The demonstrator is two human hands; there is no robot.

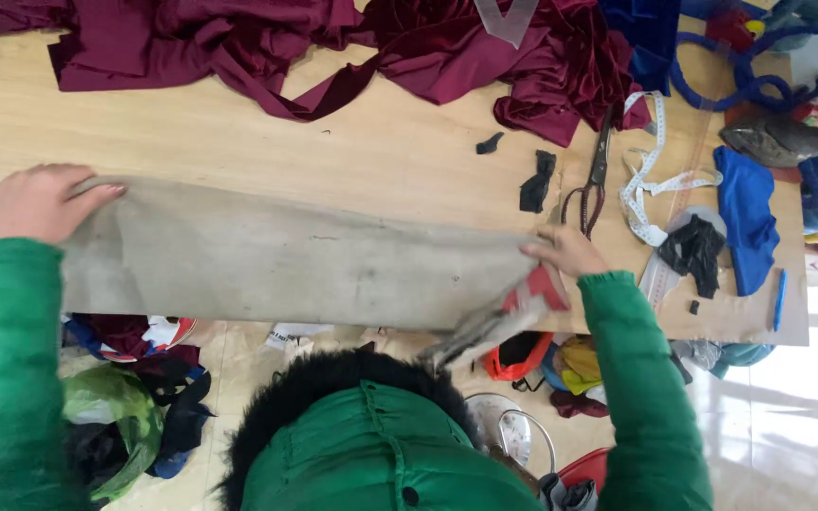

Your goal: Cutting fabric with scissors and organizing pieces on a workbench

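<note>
A long grey cloth (276, 260) lies stretched along the near edge of a light wooden table (239, 142). My left hand (40, 201) grips its left end. My right hand (568, 252) holds its right end, where the fabric bunches and hangs off the table edge with a red piece (537, 289) beside it. Both arms wear green padded sleeves.
Dark red velvet fabric (333, 47) is heaped at the far side. Scissors (596, 170), a white measuring tape (650, 175), black scraps (537, 180), blue cloth (745, 218) and a clear ruler (679, 222) lie at the right. Fabric scraps and bags (134, 407) cover the floor below.
</note>
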